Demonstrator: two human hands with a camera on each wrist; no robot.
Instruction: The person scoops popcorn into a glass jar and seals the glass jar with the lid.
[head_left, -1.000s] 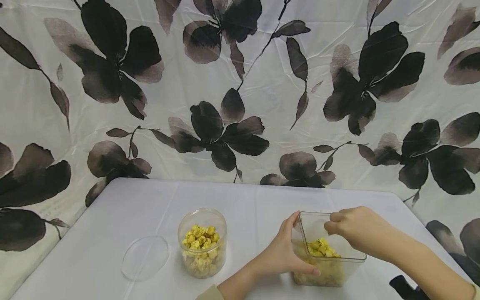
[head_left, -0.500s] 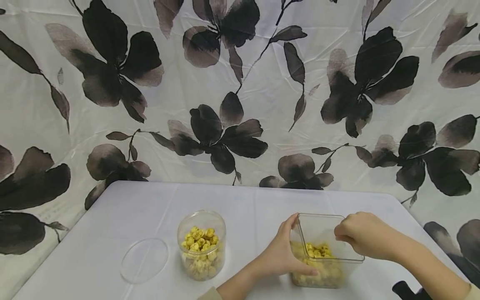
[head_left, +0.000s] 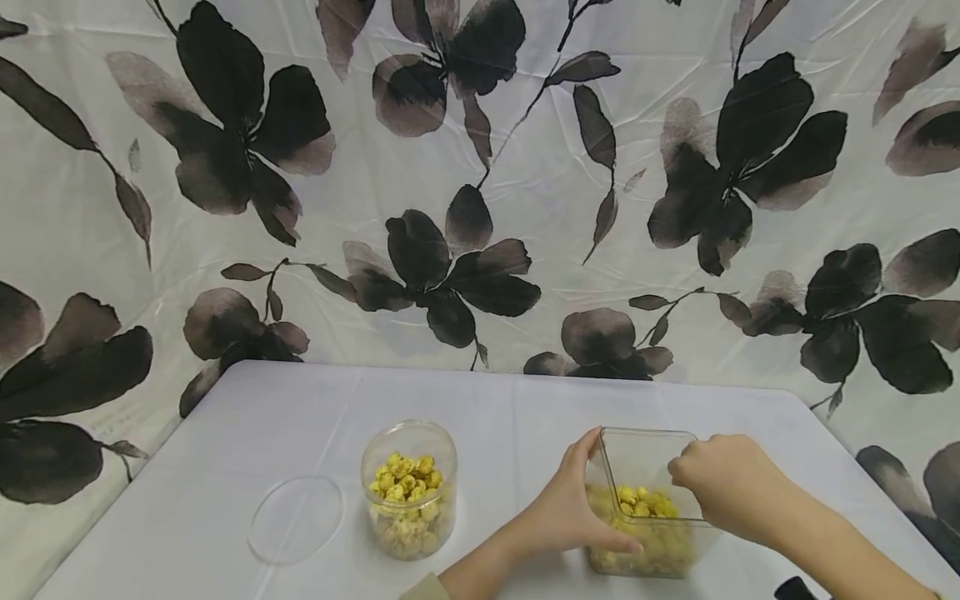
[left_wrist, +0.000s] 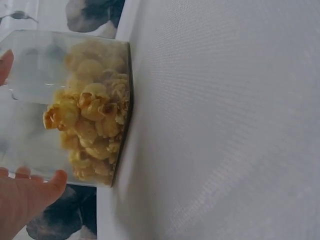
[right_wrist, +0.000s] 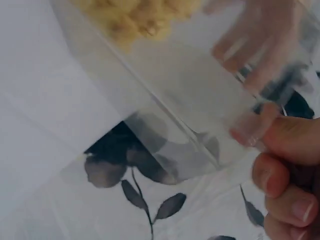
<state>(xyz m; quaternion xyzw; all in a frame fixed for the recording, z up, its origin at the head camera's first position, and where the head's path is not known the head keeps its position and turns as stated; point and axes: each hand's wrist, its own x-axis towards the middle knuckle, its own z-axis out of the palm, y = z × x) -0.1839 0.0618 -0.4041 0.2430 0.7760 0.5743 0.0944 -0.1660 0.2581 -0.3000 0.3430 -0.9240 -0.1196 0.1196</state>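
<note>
A clear square container (head_left: pixel 652 550), partly filled with yellow popcorn (head_left: pixel 643 503), stands at the right of the table in the head view. My left hand (head_left: pixel 566 508) grips its left side, thumb on the near wall and fingers on the far side. My right hand (head_left: pixel 723 479) is at the container's right rim with fingers curled, and in the right wrist view one fingertip (right_wrist: pixel 244 132) shows through the clear plastic. I cannot tell what, if anything, it holds. In the left wrist view the popcorn (left_wrist: pixel 92 117) lies heaped against the container's bottom.
A round clear jar (head_left: pixel 408 533) of popcorn stands left of the container. A clear round lid (head_left: pixel 258 546) lies flat further left. A black object (head_left: pixel 793 589) shows at the bottom edge under the right forearm. Behind the white table (head_left: pixel 187 500) hangs a floral cloth (head_left: pixel 570 192).
My right hand has shifted right and slightly down, from over the opening to the right rim. The popcorn in the container has shifted. My left hand keeps its grip.
</note>
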